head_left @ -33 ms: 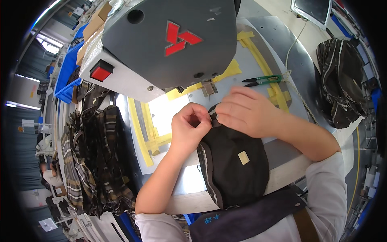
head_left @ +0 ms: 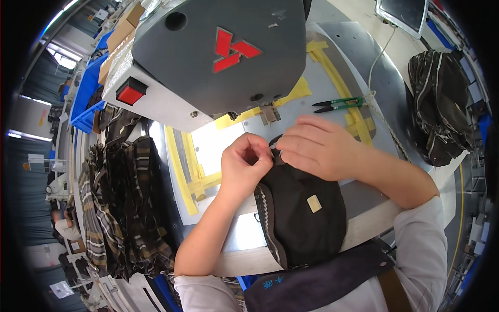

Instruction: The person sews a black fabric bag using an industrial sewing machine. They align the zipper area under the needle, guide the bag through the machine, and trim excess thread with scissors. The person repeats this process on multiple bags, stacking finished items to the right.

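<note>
A black fabric bag (head_left: 301,229) with a long zipper and a small pale patch (head_left: 315,203) lies at the table's near edge. My left hand (head_left: 244,164) pinches a small strap tab (head_left: 278,158) at the bag's top. My right hand (head_left: 319,148) has its fingers closed over the same spot, partly hiding it. Above them hangs a dark grey machine head (head_left: 208,62) with a red emblem and a red button (head_left: 130,92). Green-handled thread snips (head_left: 338,104) lie beyond my right hand, beside a cord.
Plaid fabric pieces (head_left: 125,203) are heaped at the left, below blue bins (head_left: 86,114). Dark bags (head_left: 436,104) are piled at the right. Yellow tape (head_left: 182,171) edges the worktable plate. A screen (head_left: 400,13) stands at the upper right. A co-worker (head_left: 65,226) is at far left.
My right hand's fingers have shifted very slightly down over the bag's top. The rest looks the same.
</note>
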A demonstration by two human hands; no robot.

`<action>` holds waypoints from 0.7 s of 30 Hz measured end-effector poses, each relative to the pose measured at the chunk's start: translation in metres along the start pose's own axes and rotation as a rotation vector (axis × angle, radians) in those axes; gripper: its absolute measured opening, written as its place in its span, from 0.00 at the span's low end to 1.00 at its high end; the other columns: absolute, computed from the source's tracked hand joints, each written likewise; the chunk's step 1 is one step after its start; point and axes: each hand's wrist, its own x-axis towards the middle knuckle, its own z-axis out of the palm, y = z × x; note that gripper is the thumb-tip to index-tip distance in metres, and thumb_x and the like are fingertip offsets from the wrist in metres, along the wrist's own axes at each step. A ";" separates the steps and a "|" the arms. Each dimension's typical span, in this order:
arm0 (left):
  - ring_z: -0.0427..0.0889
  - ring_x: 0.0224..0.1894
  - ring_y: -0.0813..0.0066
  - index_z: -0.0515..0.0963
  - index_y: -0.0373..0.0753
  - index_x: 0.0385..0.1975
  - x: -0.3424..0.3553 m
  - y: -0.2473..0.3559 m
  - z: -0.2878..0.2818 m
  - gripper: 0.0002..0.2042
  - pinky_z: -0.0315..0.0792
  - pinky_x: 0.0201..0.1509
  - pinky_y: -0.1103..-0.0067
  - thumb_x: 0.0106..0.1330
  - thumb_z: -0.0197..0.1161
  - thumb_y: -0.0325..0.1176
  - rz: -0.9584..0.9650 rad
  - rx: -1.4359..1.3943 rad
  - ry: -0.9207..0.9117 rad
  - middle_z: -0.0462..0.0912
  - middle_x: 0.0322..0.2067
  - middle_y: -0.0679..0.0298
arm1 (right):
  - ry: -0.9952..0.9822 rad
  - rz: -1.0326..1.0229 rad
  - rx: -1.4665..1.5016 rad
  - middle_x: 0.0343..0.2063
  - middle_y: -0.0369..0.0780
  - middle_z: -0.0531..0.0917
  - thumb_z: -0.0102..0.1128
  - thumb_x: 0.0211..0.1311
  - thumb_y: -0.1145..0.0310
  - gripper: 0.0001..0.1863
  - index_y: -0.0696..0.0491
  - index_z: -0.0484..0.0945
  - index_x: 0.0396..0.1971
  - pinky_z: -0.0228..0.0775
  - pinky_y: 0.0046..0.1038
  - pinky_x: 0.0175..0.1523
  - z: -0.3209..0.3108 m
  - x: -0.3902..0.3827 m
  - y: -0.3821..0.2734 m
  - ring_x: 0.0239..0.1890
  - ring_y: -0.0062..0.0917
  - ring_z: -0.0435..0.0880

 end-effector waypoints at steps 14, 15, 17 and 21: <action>0.77 0.29 0.86 0.74 0.35 0.30 -0.004 -0.002 0.005 0.06 0.74 0.37 0.85 0.57 0.62 0.17 0.047 0.034 0.054 0.77 0.25 0.70 | -0.111 0.291 0.138 0.30 0.32 0.76 0.69 0.34 0.74 0.15 0.48 0.80 0.28 0.61 0.49 0.61 -0.008 0.002 -0.012 0.41 0.30 0.76; 0.77 0.30 0.86 0.74 0.35 0.31 -0.004 -0.002 0.005 0.06 0.74 0.38 0.85 0.57 0.62 0.18 0.049 0.039 0.044 0.77 0.26 0.69 | -0.111 0.328 0.129 0.30 0.32 0.76 0.69 0.34 0.74 0.15 0.47 0.80 0.28 0.61 0.49 0.61 -0.008 0.003 -0.012 0.41 0.29 0.76; 0.76 0.31 0.86 0.74 0.35 0.32 -0.004 -0.002 0.003 0.05 0.74 0.40 0.84 0.58 0.61 0.20 0.051 0.048 0.023 0.78 0.28 0.69 | -0.121 0.322 0.123 0.30 0.33 0.76 0.70 0.34 0.74 0.15 0.48 0.80 0.28 0.61 0.49 0.61 -0.008 0.002 -0.011 0.41 0.29 0.76; 0.76 0.34 0.81 0.74 0.36 0.35 -0.001 0.012 -0.004 0.05 0.71 0.42 0.82 0.61 0.62 0.23 0.125 0.011 -0.184 0.77 0.31 0.68 | -0.130 0.336 0.088 0.30 0.33 0.76 0.70 0.34 0.74 0.15 0.49 0.80 0.28 0.60 0.50 0.61 -0.010 0.003 -0.009 0.41 0.29 0.76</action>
